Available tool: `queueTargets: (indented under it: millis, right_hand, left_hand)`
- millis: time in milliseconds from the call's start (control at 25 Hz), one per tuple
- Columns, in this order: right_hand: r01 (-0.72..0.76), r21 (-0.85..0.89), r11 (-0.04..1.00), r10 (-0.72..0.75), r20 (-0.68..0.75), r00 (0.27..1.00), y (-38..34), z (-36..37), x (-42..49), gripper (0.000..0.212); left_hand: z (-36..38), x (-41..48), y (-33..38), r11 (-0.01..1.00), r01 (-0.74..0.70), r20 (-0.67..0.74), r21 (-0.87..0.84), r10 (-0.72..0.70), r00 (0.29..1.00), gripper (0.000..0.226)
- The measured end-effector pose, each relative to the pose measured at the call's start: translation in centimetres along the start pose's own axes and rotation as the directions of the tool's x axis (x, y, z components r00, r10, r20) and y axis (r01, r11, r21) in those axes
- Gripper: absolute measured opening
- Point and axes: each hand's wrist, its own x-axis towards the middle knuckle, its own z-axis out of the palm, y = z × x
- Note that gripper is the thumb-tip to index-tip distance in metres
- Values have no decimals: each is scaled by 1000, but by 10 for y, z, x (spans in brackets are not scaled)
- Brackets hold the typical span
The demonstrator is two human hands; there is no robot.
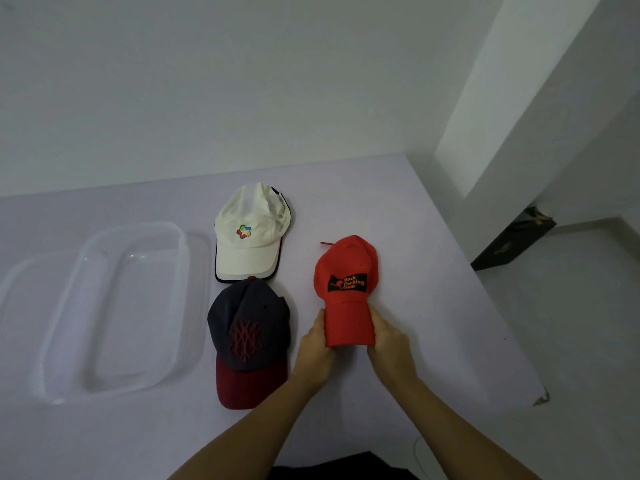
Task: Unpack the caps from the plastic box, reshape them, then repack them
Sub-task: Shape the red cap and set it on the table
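A red cap [346,271] with a black patch lies on the pale table [433,271], brim toward me. My left hand [313,344] grips the brim's left edge and my right hand [389,341] grips its right edge, bending the brim between them. A navy cap [247,327] with a maroon brim lies to the left of my hands. Behind it sits a white cap [251,233] with a coloured logo. The clear plastic box [138,375] stands at the left with nothing in it.
A clear lid [20,282] lies partly under or beside the box at the far left. The table's right edge [502,306] drops to the floor, where a dark object [516,237] stands by the wall.
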Motion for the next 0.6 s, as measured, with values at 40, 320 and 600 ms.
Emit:
queueTargets:
  millis: [40, 320, 600]
  right_hand:
    - [14, -20, 1000, -14, 3, 1000, 0, -2, -3, 57]
    - [1, -114, 993, 11, 102, 995, 3, -1, -11, 70]
    - [-11, -263, 965, 44, 119, 992, -21, 16, -11, 74]
  left_hand:
    - [-3, 1, -2, 998, -8, -6, 58, 8, 1000, 61]
    - [1, -10, 5, 843, -166, 90, 511, 140, 986, 84]
    - [-16, -8, -6, 715, -293, 103, 635, 297, 949, 81]
